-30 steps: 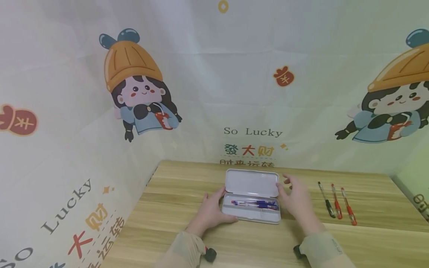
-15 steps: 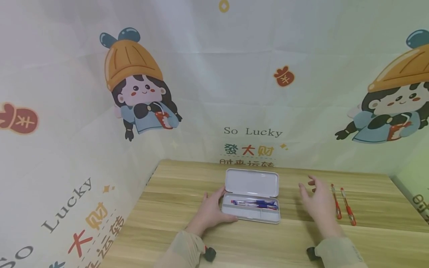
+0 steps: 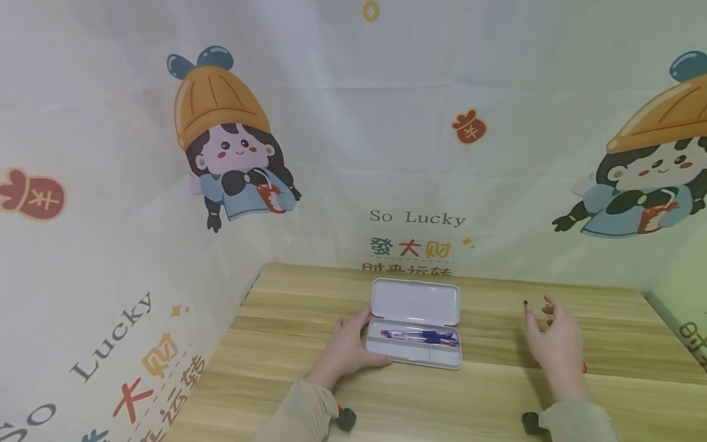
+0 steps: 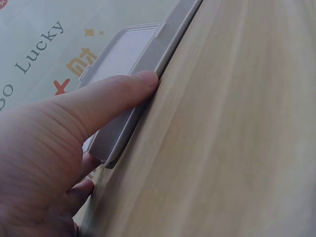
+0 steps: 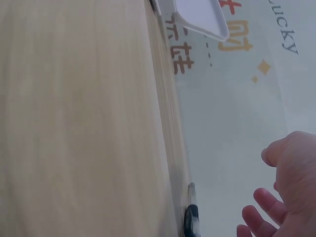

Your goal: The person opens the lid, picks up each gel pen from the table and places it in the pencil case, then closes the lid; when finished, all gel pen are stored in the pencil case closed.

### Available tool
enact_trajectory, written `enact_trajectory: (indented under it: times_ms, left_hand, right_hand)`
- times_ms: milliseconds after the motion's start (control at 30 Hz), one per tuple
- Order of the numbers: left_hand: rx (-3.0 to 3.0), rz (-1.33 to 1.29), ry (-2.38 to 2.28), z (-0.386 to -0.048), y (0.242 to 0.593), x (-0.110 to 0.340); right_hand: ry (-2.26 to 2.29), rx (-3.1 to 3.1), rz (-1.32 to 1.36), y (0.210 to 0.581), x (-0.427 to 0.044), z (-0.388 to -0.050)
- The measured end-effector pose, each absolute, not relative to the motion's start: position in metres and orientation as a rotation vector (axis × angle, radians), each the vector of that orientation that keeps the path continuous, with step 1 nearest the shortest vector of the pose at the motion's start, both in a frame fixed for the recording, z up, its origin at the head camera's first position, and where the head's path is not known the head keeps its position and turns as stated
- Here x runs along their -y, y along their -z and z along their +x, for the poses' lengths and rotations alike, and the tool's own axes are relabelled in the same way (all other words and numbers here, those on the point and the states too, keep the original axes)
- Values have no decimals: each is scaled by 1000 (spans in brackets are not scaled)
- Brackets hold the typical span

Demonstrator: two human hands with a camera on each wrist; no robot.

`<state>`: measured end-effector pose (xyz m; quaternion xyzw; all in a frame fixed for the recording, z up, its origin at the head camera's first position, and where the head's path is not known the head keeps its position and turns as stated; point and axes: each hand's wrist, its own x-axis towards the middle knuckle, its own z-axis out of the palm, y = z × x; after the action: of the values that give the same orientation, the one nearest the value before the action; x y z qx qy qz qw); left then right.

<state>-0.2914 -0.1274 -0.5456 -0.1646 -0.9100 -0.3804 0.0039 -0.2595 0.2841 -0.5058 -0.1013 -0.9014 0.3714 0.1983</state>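
Observation:
An open white pencil case lies on the table, its lid tilted back. Several pens with blue and red parts lie in its rear compartment. My left hand holds the case by its left end; in the left wrist view the thumb presses along the front wall. My right hand hovers over the loose pens with fingers apart, holding nothing. A black pen lies below it in the right wrist view. Only a bit of a red pen shows past the hand.
The wooden table meets a printed cloth backdrop at its back and left. A black wrist device hangs by the right sleeve, and another device by the left sleeve.
My right hand has left the case's right side and moved right, over the loose pens, which it now mostly covers. The left hand and the case have stayed put.

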Motion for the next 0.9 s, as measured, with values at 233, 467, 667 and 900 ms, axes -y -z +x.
enact_trajectory:
  times_ms: [233,467,667,900]
  left_hand:
    - [2840,-524,1200,-292,546,127]
    - [2833,-528,1207,-291,545,127]
    - [2844,-526,1183,-293,548,127]
    - [2847,-518,1192,-293,549,128]
  right_hand:
    - [-1016,2489,-387,513,-306,-256]
    - [-1025,2525,-491,512,-322,-251]
    - [-1021,2579,-596,516,-333,-247]
    - [-987,2634,-679,522,-341,-245]
